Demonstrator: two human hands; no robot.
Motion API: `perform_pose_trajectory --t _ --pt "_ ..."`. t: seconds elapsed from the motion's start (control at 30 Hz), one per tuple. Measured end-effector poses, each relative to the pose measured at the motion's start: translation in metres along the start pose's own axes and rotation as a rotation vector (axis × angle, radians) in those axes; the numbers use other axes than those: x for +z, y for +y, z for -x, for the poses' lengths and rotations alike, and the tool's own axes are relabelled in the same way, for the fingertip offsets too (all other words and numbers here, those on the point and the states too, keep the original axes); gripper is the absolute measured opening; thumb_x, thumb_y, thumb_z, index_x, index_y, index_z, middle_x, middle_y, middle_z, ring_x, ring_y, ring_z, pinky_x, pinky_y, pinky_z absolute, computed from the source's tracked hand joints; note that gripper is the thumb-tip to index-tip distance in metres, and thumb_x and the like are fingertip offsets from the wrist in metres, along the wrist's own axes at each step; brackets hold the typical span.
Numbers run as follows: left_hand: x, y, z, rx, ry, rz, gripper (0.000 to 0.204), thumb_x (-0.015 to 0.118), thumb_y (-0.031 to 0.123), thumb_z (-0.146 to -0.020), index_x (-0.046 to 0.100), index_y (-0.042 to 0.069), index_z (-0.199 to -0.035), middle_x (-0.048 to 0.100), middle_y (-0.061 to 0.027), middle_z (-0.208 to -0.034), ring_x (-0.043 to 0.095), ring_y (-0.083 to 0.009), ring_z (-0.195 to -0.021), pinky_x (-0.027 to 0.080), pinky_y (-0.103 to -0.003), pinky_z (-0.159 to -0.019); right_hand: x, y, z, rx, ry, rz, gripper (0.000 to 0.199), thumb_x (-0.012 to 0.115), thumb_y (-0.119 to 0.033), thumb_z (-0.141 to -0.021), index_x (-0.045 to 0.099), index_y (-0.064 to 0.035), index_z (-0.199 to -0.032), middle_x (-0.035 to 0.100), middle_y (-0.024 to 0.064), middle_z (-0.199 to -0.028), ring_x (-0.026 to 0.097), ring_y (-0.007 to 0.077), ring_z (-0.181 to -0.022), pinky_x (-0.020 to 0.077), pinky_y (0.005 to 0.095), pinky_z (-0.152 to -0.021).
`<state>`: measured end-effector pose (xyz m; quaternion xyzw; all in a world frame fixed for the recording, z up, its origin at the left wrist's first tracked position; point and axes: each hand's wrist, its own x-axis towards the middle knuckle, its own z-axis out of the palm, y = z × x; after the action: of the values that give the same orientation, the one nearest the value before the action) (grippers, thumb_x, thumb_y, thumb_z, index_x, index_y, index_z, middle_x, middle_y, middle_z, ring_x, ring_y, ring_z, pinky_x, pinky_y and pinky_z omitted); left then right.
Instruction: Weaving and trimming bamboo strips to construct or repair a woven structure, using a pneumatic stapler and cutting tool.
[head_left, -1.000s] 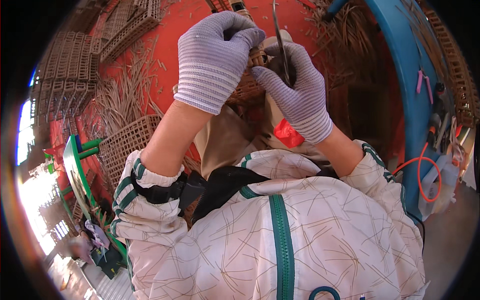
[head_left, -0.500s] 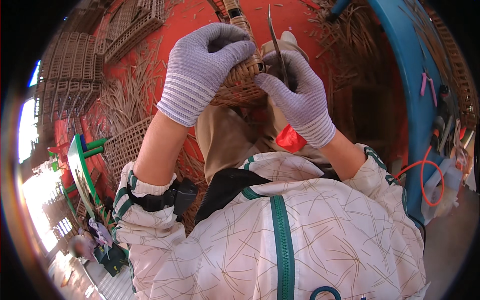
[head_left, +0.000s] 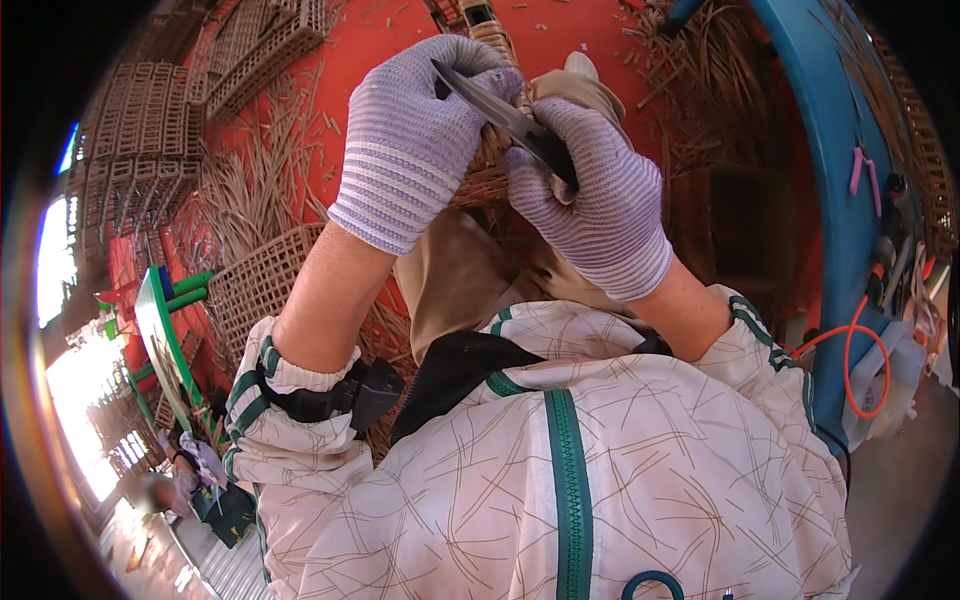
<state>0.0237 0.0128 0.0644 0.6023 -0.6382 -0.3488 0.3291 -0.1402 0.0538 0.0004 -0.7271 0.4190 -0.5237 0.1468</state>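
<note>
Both my hands wear lavender-and-white striped knit gloves and work close together over my lap. My left hand (head_left: 415, 135) is closed on the upper edge of a brown woven wicker basket (head_left: 487, 185), most of which my hands hide. The basket's wrapped handle (head_left: 489, 32) rises away at the top. In my right hand (head_left: 605, 200) is a knife with a curved dark blade (head_left: 505, 115). Its blade lies slantwise up to the left, with the tip over my left glove. Whether the edge touches the wicker I cannot tell.
Loose cane strips (head_left: 265, 165) litter the red floor (head_left: 550, 30). Stacked wicker baskets (head_left: 140, 150) stand at the left, near a green-edged stool (head_left: 165, 340). On the right, a blue table (head_left: 805, 110) bears pink-handled scissors (head_left: 856, 172) and an orange cord (head_left: 848, 350).
The knife has swung from nearly upright to a leftward slant across the basket's edge. My right hand has turned with it, and my left hand has shifted slightly right.
</note>
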Motion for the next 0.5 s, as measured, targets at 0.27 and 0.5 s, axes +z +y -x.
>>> perform_pose_trajectory --t 0.27,0.5 --pt "0.004 -0.009 -0.003 0.097 0.027 -0.025 0.014 0.071 0.013 -0.094 0.072 0.001 -0.101 0.071 -0.0021 -0.085 0.064 -0.0071 -0.078 0.052 -0.023 -0.069 0.001 -0.007 -0.004 0.091 0.012 -0.081 0.026 0.075 -0.010 -0.085 0.063 -0.0040 -0.106 0.067 0.0089 -0.080 0.068 0.0195 -0.067 0.0551 0.0318 -0.062" --pt "0.002 -0.008 -0.005 0.050 0.015 -0.024 0.023 0.077 0.025 -0.089 0.077 0.005 -0.101 0.075 -0.0101 -0.086 0.072 -0.0185 -0.078 0.058 -0.032 -0.076 -0.004 -0.002 0.000 0.359 -0.087 -0.277 0.028 0.078 -0.013 -0.089 0.063 -0.0030 -0.111 0.067 0.0022 -0.079 0.057 0.0040 -0.068 0.0501 0.0229 -0.065"
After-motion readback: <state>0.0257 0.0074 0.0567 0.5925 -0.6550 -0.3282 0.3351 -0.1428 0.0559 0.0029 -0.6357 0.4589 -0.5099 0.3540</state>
